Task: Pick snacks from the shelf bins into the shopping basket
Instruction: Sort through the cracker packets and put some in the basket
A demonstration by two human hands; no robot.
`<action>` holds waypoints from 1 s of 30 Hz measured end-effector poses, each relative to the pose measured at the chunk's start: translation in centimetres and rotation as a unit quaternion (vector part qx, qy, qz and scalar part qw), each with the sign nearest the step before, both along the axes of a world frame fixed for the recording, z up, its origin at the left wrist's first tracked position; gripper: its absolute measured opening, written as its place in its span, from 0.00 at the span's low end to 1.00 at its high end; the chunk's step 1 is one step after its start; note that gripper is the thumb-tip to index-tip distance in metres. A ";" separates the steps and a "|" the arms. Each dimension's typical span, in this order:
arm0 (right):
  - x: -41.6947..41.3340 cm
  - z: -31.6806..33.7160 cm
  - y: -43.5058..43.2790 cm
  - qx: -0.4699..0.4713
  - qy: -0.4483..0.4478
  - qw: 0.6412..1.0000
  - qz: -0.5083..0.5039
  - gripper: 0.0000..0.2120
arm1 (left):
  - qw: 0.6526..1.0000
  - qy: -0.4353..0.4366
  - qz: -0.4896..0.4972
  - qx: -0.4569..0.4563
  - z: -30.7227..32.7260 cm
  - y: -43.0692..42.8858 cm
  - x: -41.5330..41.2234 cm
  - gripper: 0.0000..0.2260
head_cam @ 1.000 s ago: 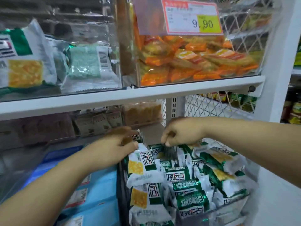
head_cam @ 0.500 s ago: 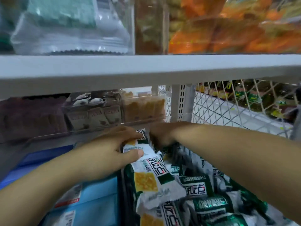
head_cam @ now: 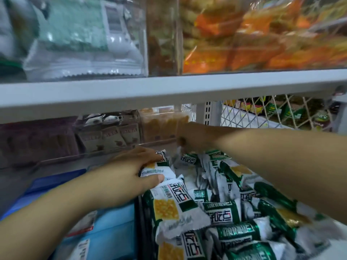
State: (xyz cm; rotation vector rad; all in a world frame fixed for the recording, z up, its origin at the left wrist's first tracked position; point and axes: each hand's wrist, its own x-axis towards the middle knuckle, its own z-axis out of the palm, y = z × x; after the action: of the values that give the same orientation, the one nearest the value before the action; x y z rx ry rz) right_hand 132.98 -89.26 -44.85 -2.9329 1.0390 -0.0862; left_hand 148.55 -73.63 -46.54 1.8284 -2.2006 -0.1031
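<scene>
Green-and-white snack packets (head_cam: 225, 212) fill the bin in the lower right of the frame, heaped loosely one over another. The left hand (head_cam: 129, 171) lies at the left edge of this heap and grips one packet (head_cam: 156, 167), with the fingers curled over its top and the thumb pressed under it. The right hand (head_cam: 193, 137) reaches to the back of the heap, near the centre of the frame. Its fingers are bent downward among the packets, but blur hides whether they hold any. The right forearm crosses the right part of the heap and covers several packets.

A white shelf board (head_cam: 169, 91) runs across the middle of the frame, directly above both hands. On it, clear bins hold pale green packets (head_cam: 75, 34) at upper left and orange packets (head_cam: 253, 44) at upper right. Behind the hands is a clear bin of brown sachets (head_cam: 112, 136). White wire mesh (head_cam: 262, 115) is at the right and blue packs (head_cam: 112, 222) are at lower left.

Compared with half a second ago, the right hand has gone further back and higher, away from the left hand, which keeps the same packet. The shelf board sits lower in the frame.

Several packets show 好吃点 in a framed box, beside a yellow square picture. The white labels on the blue packs are too blurred to read.
</scene>
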 end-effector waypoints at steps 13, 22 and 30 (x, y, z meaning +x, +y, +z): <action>-5.9 2.6 7.4 -0.067 -0.202 0.970 -0.117 0.05 | 0.979 -0.176 0.099 -0.032 4.1 5.3 -4.6 0.19; -14.1 1.8 23.8 -0.098 -0.340 0.935 -0.014 0.08 | 0.981 0.013 0.041 -0.188 2.6 14.6 -11.9 0.26; -19.1 -5.3 30.7 0.302 -0.521 0.791 -0.109 0.12 | 0.875 0.480 0.054 -0.011 -3.2 20.3 -17.8 0.07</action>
State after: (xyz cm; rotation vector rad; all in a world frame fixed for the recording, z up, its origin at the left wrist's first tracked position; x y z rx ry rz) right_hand 113.84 -58.57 -50.12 -1.6930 0.9021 -1.0145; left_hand 130.73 -53.32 -49.74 1.3963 -1.3712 -0.7735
